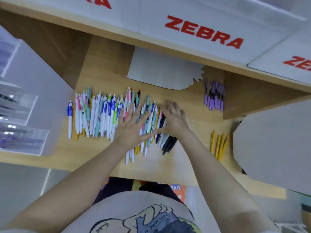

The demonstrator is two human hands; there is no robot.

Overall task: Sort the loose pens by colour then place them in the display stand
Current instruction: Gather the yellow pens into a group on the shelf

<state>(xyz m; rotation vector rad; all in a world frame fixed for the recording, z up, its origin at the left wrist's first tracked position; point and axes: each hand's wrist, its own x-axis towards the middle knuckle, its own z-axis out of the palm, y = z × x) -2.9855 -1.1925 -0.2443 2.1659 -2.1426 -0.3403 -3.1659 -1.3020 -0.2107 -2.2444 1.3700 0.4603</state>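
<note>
Directly beneath both flat, spread hands, the mixed pens [107, 115] lie side by side on the counter [168, 165], long axes running away from the person. Left hand [133, 126] and right hand [173, 118] press on the row's right end. Purple pens [214, 98] and yellow pens [218, 146] lie sorted further right.
</note>
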